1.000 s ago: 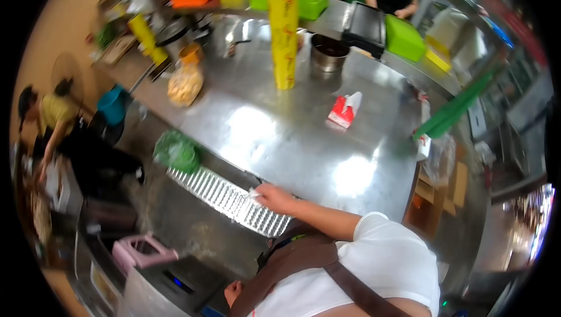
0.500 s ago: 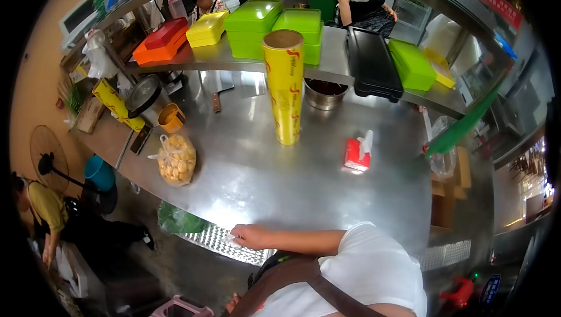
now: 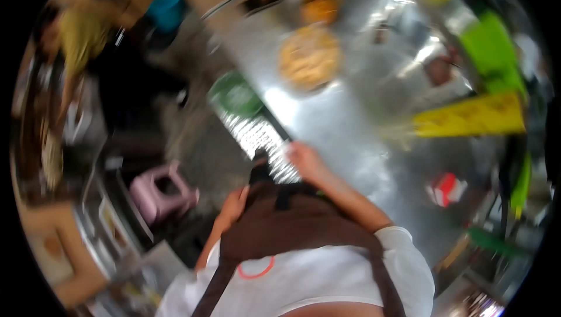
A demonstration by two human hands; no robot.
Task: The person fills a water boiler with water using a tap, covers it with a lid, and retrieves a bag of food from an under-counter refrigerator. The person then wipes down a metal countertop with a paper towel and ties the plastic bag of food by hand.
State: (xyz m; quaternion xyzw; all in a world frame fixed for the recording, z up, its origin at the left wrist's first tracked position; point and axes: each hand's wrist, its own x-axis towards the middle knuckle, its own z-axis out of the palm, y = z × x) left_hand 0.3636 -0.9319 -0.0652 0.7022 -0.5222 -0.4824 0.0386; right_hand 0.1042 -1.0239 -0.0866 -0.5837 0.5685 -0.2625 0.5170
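Note:
My right hand is over the near edge of the steel table, its blurred fingers closed round a small pale thing I cannot make out. My left hand hangs beside the brown apron, its fingers too smeared to read. Beyond my right hand, a bag of round yellowish pieces rests on the table. The yellow roll and the red tissue pack are to the right.
A pink stool stands on the floor at the left. Green plastic lies by the table edge, above a perforated metal strip. A person in a yellow top is at the upper left, near a blue bucket.
The view has swung left and down, blurring the scene. More of the apron, my left hand and the stool now show. My right hand stays closed near the table edge.

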